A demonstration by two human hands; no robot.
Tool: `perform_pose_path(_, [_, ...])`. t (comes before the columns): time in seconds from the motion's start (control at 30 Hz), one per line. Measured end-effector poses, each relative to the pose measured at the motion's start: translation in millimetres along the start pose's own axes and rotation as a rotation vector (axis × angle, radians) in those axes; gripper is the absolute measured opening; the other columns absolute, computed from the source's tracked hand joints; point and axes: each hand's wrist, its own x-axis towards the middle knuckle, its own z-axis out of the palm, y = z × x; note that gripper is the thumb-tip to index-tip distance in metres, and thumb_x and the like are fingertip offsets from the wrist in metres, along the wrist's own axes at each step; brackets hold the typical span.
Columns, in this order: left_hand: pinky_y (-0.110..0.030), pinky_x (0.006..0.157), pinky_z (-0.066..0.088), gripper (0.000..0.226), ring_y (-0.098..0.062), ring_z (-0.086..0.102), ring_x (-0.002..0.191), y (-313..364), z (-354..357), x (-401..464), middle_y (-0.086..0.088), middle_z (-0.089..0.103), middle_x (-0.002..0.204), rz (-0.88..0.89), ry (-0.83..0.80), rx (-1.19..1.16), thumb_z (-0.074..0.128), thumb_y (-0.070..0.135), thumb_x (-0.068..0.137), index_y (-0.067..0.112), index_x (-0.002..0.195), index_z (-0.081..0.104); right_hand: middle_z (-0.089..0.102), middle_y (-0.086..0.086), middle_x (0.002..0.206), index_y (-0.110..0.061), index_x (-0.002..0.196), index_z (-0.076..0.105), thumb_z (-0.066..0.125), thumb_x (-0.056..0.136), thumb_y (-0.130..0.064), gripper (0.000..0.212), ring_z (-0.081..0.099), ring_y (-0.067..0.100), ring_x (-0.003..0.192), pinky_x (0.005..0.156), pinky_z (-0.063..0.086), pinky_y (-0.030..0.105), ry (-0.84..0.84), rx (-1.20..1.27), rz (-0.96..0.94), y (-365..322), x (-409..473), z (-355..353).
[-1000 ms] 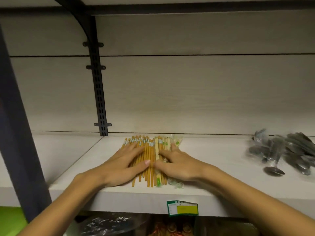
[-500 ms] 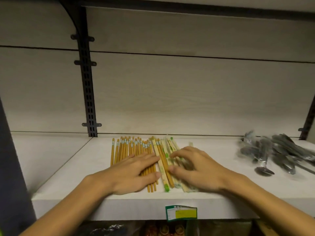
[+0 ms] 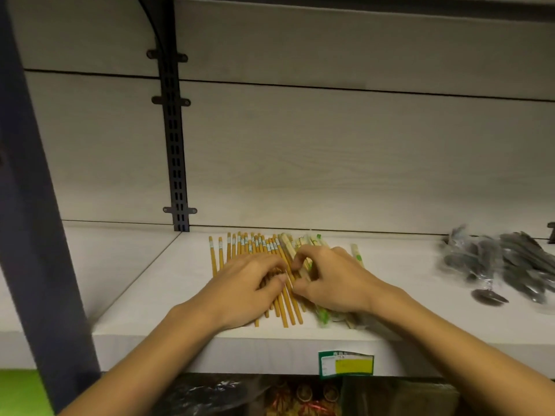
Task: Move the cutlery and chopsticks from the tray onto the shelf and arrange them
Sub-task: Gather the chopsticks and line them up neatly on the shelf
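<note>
Chopsticks, shelf: lay fanned beneath left hand (fingers curled over the orange sticks) and right hand, pinching wrapped pairs; bagged cutlery rested well right of both; arranging judged unfinished.
</note>
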Motion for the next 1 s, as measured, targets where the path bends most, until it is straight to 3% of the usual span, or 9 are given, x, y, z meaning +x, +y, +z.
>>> perform_pose_path(0.07, [-0.043, 0.117, 0.017, 0.041, -0.01, 0.035, 0.134, 1.8, -2.8, -1.6, 0.015, 0.047, 0.141, -0.1, 0.069, 0.202, 0.029, 0.055, 0.097, 0.039, 0.13, 0.048, 0.057, -0.008, 0.069, -0.024, 0.095, 0.059, 0.062, 0.084, -0.025, 0.011, 0.05, 0.005, 0.056, 0.05, 0.037, 0.018, 0.097, 0.072, 0.009, 2.5, -1.7, -3.7])
perform_pose_path(0.17, [-0.056, 0.114, -0.004, 0.06, -0.022, 0.007, 0.148, -0.8, -3.1, -2.0, 0.006, 0.014, 0.16, -0.304, -0.1, 0.289, 0.015, 0.068, 0.092, 0.043, 0.146, 0.025, 0.061, -0.005, 0.064, -0.026, 0.093, 0.062, 0.063, 0.085, -0.022, 0.009, 0.049, 0.005, 0.05, 0.048, 0.041, 0.015, 0.198, 0.151, 0.05, 19.4, -7.0, -18.4])
perform_pose_path(0.3, [-0.049, 0.117, -0.005, 0.067, -0.024, -0.009, 0.148, -3.1, 0.1, -0.3, 0.003, -0.008, 0.161, -0.348, -0.293, 0.219, 0.007, 0.07, 0.09, 0.042, 0.15, 0.003, 0.063, -0.001, 0.06, -0.027, 0.093, 0.063, 0.064, 0.086, -0.019, 0.01, 0.049, 0.0, 0.045, 0.049, 0.037, 0.012, 0.238, 0.075, 0.117, 61.7, -26.6, -45.0])
perform_pose_path(0.47, [-0.041, 0.118, -0.005, 0.069, -0.018, -0.012, 0.147, -3.1, -6.3, 1.8, 0.004, -0.009, 0.161, -0.288, -0.331, 0.199, 0.009, 0.07, 0.09, 0.039, 0.151, 0.002, 0.065, -0.008, 0.065, -0.033, 0.11, 0.059, 0.058, 0.091, -0.04, 0.021, 0.053, 0.001, 0.056, 0.055, 0.04, 0.019, 0.003, -0.073, 0.167, 96.7, -54.0, -55.3])
perform_pose_path(0.57, [-0.042, 0.118, -0.005, 0.071, -0.017, -0.01, 0.147, 3.4, -13.0, 5.7, 0.006, -0.007, 0.161, -0.242, -0.253, 0.246, 0.011, 0.071, 0.089, 0.039, 0.151, 0.004, 0.062, -0.005, 0.101, -0.032, 0.117, 0.058, 0.05, 0.087, -0.056, 0.039, 0.054, 0.005, 0.092, 0.078, 0.043, 0.021, 0.075, -0.171, 0.151, 101.6, -54.5, -54.9])
perform_pose_path(0.63, [-0.04, 0.118, -0.006, 0.071, -0.015, -0.01, 0.147, 17.9, -12.4, 13.1, 0.008, -0.008, 0.16, -0.153, -0.254, 0.232, 0.016, 0.072, 0.088, 0.041, 0.151, 0.004, 0.045, -0.003, 0.135, -0.036, 0.133, 0.047, 0.041, 0.083, -0.066, 0.059, 0.042, 0.013, 0.124, 0.104, 0.038, 0.033, 0.036, -0.105, 0.131, 95.6, -49.5, -47.5])
perform_pose_path(0.7, [-0.038, 0.118, -0.006, 0.072, -0.012, -0.012, 0.146, 37.8, -4.5, 21.0, 0.012, -0.011, 0.159, -0.061, -0.336, 0.203, 0.018, 0.073, 0.087, 0.042, 0.15, 0.002, 0.019, -0.005, 0.158, -0.04, 0.148, 0.023, 0.028, 0.085, -0.07, 0.07, 0.016, 0.016, 0.146, 0.119, 0.018, 0.04, -0.08, -0.059, 0.106, 87.3, -40.4, -31.6])
perform_pose_path(0.8, [-0.038, 0.12, -0.002, 0.078, -0.01, -0.013, 0.145, 54.7, 9.3, 28.4, 0.012, -0.012, 0.159, -0.009, -0.47, 0.199, 0.015, 0.076, 0.085, 0.039, 0.151, -0.004, -0.012, -0.008, 0.161, -0.048, 0.147, -0.01, 0.0, 0.085, -0.074, 0.069, -0.018, 0.006, 0.145, 0.12, -0.007, 0.041, -0.286, -0.133, 0.121, 81.5, -26.4, -11.3])
perform_pose_path(1.0, [-0.032, 0.119, -0.006, 0.075, -0.005, -0.016, 0.144, 42.7, 0.0, 20.0, 0.02, -0.018, 0.156, -0.02, -0.563, 0.232, 0.014, 0.075, 0.086, 0.041, 0.149, -0.009, -0.021, -0.002, 0.159, -0.038, 0.151, -0.01, 0.007, 0.089, -0.071, 0.072, -0.028, 0.015, 0.143, 0.12, -0.01, 0.04, -0.355, -0.181, 0.121, 71.9, -10.9, -4.4])
